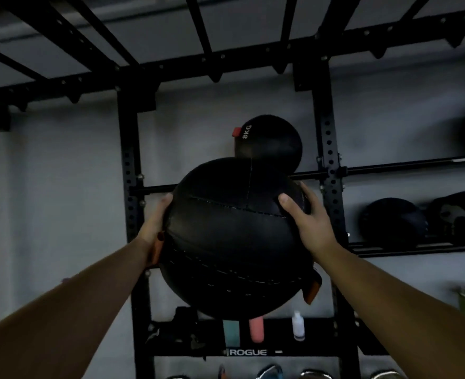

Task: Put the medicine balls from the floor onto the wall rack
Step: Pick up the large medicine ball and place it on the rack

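Presently, item one: a large black medicine ball [234, 236], stitched seams showing, being held up at chest-to-head height in front of the wall rack [128, 165], clear of any rail and not yet resting on anything. Left hand [154, 228] is pressing flat against the ball's left flank, fingers spread and wrapping toward the far side; right hand [309, 222] is doing the same on the upper right, thumb lying forward over the seam, fingers curling behind. Item two: a smaller black ball marked 8KG [269, 140], sitting on the horizontal rail pair [384, 169] directly behind and above the held one, toward the right upright. Item three: further dark balls [392, 222] lying on a lower rail to the right. Item four: a lower shelf carrying a white bottle [298, 325], a pink cylinder [256, 330] and a teal one [231, 332]. Handling note, as judgement: the open stretch of rail lies left of the 8KG ball, so the load is best lifted above rail height, steered leftward to avoid nudging the seated ball, then lowered squarely between front and back rails before either palm is loosening. An orange tab [312, 291] is hanging beneath and may be catching.
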The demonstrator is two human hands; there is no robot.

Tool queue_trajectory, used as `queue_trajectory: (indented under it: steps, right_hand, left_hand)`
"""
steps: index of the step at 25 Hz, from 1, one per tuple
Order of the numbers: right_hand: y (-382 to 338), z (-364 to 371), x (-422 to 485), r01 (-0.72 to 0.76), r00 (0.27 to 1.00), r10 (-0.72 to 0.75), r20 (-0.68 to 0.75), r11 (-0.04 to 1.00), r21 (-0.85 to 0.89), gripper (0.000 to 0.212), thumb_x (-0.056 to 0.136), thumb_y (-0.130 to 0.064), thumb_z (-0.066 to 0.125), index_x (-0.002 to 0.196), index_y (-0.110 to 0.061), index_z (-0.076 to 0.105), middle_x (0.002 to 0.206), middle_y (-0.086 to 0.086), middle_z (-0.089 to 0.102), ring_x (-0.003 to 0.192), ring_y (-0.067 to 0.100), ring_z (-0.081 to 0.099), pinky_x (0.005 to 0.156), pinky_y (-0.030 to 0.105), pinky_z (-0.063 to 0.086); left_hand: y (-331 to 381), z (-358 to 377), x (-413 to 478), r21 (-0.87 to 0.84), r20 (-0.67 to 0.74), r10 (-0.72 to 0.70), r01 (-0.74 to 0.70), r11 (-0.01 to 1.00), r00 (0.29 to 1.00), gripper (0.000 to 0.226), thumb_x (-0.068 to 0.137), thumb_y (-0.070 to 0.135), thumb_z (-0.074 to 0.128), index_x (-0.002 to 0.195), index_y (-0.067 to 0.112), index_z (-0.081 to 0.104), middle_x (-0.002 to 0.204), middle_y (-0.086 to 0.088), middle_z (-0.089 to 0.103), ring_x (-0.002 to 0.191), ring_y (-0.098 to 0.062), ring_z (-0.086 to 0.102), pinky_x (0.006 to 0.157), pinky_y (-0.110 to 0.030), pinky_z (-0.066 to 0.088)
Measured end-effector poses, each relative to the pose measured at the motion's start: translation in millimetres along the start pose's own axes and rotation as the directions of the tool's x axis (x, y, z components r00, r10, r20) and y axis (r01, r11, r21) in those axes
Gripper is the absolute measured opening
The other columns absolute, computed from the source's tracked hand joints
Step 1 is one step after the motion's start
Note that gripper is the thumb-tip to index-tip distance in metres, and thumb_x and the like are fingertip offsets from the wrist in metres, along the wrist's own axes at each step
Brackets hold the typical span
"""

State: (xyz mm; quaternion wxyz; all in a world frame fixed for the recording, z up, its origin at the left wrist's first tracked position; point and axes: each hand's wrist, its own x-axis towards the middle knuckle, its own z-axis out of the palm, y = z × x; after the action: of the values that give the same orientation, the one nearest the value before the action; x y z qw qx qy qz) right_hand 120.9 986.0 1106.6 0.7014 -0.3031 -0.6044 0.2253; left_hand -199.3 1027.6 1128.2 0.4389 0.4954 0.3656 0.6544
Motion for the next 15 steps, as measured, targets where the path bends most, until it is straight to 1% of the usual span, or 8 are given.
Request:
queue_trajectory:
  steps: [2, 3, 5, 7, 9, 11, 12, 15]
  right_hand:
    - [34.1, 0.8, 28.2, -0.001, 1.000, 0.000, -0.024, 0.999, -0.045, 0.103, 0.058, -0.087, 0.077, 0.149, -0.047, 0.050, 0.137, -0.017, 0.058, 0.126, 0.009, 0.058, 0.109, 0.036, 0.048]
    - [49.9, 1.9, 45.7, -0.001, 1.000, 0.000, -0.026, 0.998, -0.062, 0.107, 0.056, -0.088, 0.076, 0.151, -0.045, 0.049, 0.136, -0.020, 0.057, 0.127, 0.009, 0.057, 0.111, 0.037, 0.047]
    - [76.6, 6.3, 76.3, 0.024, 1.000, -0.024, -0.005, 0.995, -0.095, 0.093, 0.061, -0.084, 0.075, 0.144, -0.048, 0.051, 0.132, -0.024, 0.059, 0.125, 0.005, 0.059, 0.111, 0.036, 0.047]
    - [106.2, 14.1, 106.3, 0.036, 0.999, -0.036, 0.003, 0.993, -0.110, 0.097, 0.062, -0.086, 0.075, 0.146, -0.043, 0.053, 0.140, -0.014, 0.062, 0.128, 0.007, 0.060, 0.112, 0.037, 0.047]
    - [130.4, 23.8, 127.5, 0.017, 1.000, -0.018, -0.008, 0.994, -0.112, 0.100, 0.061, -0.086, 0.076, 0.148, -0.043, 0.053, 0.141, -0.011, 0.062, 0.124, 0.001, 0.060, 0.106, 0.028, 0.048]
    - [156.0, 38.9, 145.9, 0.015, 1.000, -0.013, 0.013, 0.995, -0.102, 0.088, 0.066, -0.080, 0.079, 0.142, -0.046, 0.054, 0.126, -0.023, 0.061, 0.111, -0.009, 0.059, 0.093, 0.015, 0.046]
    - [172.4, 47.2, 154.6, 0.006, 1.000, -0.005, 0.016, 0.994, -0.106, 0.093, 0.066, -0.078, 0.081, 0.147, -0.042, 0.052, 0.122, -0.027, 0.058, 0.112, -0.006, 0.058, 0.092, 0.016, 0.045]
    - [235.2, 73.6, 185.3, -0.077, 0.996, 0.070, -0.053, 0.989, -0.126, 0.125, 0.052, -0.090, 0.079, 0.158, -0.032, 0.045, 0.140, -0.012, 0.060, 0.131, 0.013, 0.057, 0.110, 0.037, 0.048]
  left_hand:
    - [-24.9, 7.0, 39.9, -0.034, 0.008, 0.008, -0.008, 0.999, 1.000, 0.049, 0.103, 0.057, 0.057, 0.093, 0.022, 0.089, 0.102, -0.008, 0.086, 0.084, -0.022, 0.081, 0.079, -0.036, 0.055]
    - [-36.2, 9.7, 61.0, -0.047, -0.010, 0.007, -0.008, 0.999, 1.000, 0.047, 0.102, 0.058, 0.058, 0.098, 0.020, 0.086, 0.096, -0.007, 0.086, 0.085, -0.023, 0.080, 0.076, -0.036, 0.055]
    - [-55.1, 14.0, 100.5, -0.054, -0.027, 0.002, -0.004, 0.999, 1.000, 0.050, 0.101, 0.061, 0.058, 0.108, 0.016, 0.079, 0.090, -0.007, 0.086, 0.087, -0.024, 0.077, 0.073, -0.034, 0.055]
    - [-71.4, 12.2, 141.0, -0.040, -0.040, -0.027, 0.025, 0.999, 0.999, 0.059, 0.098, 0.064, 0.059, 0.122, 0.013, 0.077, 0.106, -0.013, 0.085, 0.092, -0.028, 0.078, 0.074, -0.035, 0.056]
    - [-84.1, 7.2, 169.1, -0.031, -0.028, -0.043, 0.042, 0.999, 0.999, 0.064, 0.097, 0.066, 0.060, 0.130, 0.013, 0.076, 0.123, -0.018, 0.080, 0.093, -0.029, 0.080, 0.074, -0.035, 0.057]
    - [-101.3, -2.0, 205.0, -0.039, -0.047, -0.049, 0.048, 0.998, 0.998, 0.064, 0.098, 0.065, 0.059, 0.130, 0.013, 0.077, 0.123, -0.019, 0.081, 0.088, -0.028, 0.081, 0.070, -0.033, 0.058]
    - [-110.6, -6.6, 222.8, -0.037, -0.050, -0.052, 0.050, 0.998, 0.997, 0.063, 0.099, 0.065, 0.058, 0.127, 0.013, 0.078, 0.117, -0.018, 0.082, 0.086, -0.028, 0.081, 0.067, -0.032, 0.059]
    - [-144.3, -22.6, 281.1, -0.026, -0.020, -0.080, 0.079, 0.996, 0.997, 0.060, 0.098, 0.066, 0.057, 0.123, 0.015, 0.078, 0.108, -0.015, 0.085, 0.093, -0.031, 0.078, 0.070, -0.034, 0.057]
